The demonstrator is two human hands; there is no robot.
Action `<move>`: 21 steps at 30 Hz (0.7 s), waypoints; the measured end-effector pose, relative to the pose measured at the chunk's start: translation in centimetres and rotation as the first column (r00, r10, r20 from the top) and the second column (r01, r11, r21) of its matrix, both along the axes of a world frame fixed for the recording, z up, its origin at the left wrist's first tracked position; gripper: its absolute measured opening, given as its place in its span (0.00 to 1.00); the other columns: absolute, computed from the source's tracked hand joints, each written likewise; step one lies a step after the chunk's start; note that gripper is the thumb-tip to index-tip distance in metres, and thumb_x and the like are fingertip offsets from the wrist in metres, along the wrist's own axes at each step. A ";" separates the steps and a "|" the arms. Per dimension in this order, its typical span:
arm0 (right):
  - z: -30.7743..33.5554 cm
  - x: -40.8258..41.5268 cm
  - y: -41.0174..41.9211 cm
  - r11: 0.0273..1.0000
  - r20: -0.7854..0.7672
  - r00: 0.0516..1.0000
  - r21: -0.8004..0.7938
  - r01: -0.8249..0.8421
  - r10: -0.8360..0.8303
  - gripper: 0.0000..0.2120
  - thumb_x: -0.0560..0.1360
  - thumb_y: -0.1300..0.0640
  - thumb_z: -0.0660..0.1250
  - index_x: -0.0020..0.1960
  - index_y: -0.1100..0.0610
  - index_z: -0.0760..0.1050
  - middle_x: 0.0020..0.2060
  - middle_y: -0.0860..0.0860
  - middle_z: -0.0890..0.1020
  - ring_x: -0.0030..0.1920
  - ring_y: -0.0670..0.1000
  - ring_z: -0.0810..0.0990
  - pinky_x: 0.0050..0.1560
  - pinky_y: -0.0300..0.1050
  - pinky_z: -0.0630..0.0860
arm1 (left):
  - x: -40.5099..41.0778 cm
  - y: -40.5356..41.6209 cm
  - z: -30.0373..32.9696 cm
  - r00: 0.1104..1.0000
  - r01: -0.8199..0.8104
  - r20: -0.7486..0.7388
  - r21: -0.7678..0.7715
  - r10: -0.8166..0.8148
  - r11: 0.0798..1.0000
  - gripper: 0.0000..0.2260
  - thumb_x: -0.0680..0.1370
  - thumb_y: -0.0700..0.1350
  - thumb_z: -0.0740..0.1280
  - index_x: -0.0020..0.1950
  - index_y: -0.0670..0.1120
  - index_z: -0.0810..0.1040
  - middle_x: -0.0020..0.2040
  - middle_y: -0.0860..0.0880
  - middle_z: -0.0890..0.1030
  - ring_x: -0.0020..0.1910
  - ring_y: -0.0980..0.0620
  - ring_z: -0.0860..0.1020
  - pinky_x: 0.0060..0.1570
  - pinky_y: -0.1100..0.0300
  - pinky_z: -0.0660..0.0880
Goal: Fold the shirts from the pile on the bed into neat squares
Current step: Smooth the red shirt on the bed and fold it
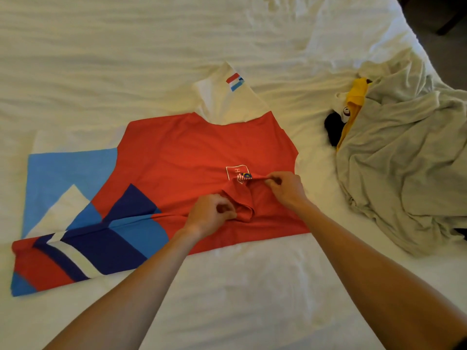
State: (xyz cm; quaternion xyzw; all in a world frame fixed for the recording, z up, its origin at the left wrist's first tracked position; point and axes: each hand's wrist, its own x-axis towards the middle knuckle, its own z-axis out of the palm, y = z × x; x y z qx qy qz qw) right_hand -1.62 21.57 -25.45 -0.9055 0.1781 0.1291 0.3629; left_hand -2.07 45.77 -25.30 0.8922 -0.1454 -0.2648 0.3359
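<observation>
Shirts like this red one (192, 152) are light, limp and slippery; your left hand (209, 215) and right hand (285, 188) both have fingers pinched shut on the collar. Better to hold shoulder seams; the pile (409, 157) waits beside.

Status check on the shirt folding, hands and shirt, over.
Left hand and right hand both pinching the collar area of the red shirt. Shirt spread on the bed, unfolded. Grey clothes pile waits right, clear of it.
</observation>
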 end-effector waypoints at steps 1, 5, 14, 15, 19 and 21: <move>-0.2 -0.1 -0.3 1.000 -0.003 1.000 0.012 0.014 -0.014 0.05 0.76 0.56 0.70 0.48 0.53 0.84 0.44 0.51 0.86 0.47 0.53 0.82 0.53 0.50 0.77 | 0.3 0.2 0.0 0.998 -0.053 -0.037 -0.069 0.051 0.996 0.03 0.70 0.45 0.77 0.42 0.51 0.86 0.38 0.58 0.81 0.37 0.61 0.77 0.41 0.63 0.70; -0.5 -0.1 -0.6 1.000 -0.017 1.000 0.015 -0.006 0.007 0.12 0.72 0.56 0.71 0.55 0.50 0.82 0.45 0.47 0.83 0.48 0.49 0.81 0.55 0.47 0.76 | 0.4 1.1 -0.5 0.967 -0.253 -0.023 -0.182 0.254 0.950 0.05 0.73 0.39 0.74 0.41 0.49 0.82 0.37 0.55 0.81 0.35 0.60 0.75 0.38 0.66 0.69; -0.2 1.8 -0.3 0.999 0.011 1.000 0.047 0.006 -0.006 0.06 0.76 0.54 0.71 0.47 0.55 0.84 0.40 0.49 0.84 0.45 0.51 0.81 0.47 0.46 0.72 | 2.3 1.0 -0.1 0.826 -0.563 -0.240 -0.302 0.510 0.769 0.09 0.78 0.37 0.70 0.40 0.48 0.79 0.34 0.52 0.78 0.32 0.61 0.73 0.34 0.68 0.69; -0.1 1.5 -0.5 0.994 0.010 0.997 0.076 0.081 -0.082 0.07 0.76 0.54 0.70 0.49 0.56 0.84 0.42 0.49 0.83 0.46 0.50 0.80 0.46 0.41 0.69 | 2.7 1.3 -0.3 0.709 -0.704 -0.339 -0.288 0.618 0.650 0.08 0.79 0.38 0.68 0.41 0.49 0.79 0.36 0.51 0.78 0.33 0.60 0.74 0.32 0.68 0.70; 0.1 -2.1 0.2 0.956 0.007 0.968 0.160 0.245 -0.250 0.18 0.77 0.50 0.70 0.64 0.55 0.76 0.49 0.48 0.81 0.49 0.48 0.78 0.53 0.41 0.74 | 2.3 1.6 -1.1 0.568 -0.822 -0.329 -0.185 0.754 0.539 0.06 0.80 0.48 0.68 0.53 0.46 0.79 0.46 0.48 0.82 0.44 0.52 0.80 0.41 0.60 0.75; 0.0 -4.7 0.1 0.977 0.092 0.973 0.033 0.211 -0.214 0.22 0.76 0.49 0.70 0.67 0.54 0.73 0.52 0.49 0.81 0.52 0.51 0.78 0.57 0.51 0.76 | 1.1 1.3 -0.9 0.717 -0.697 -0.153 -0.171 0.680 0.697 0.11 0.79 0.49 0.70 0.57 0.44 0.80 0.47 0.48 0.82 0.47 0.51 0.80 0.47 0.60 0.74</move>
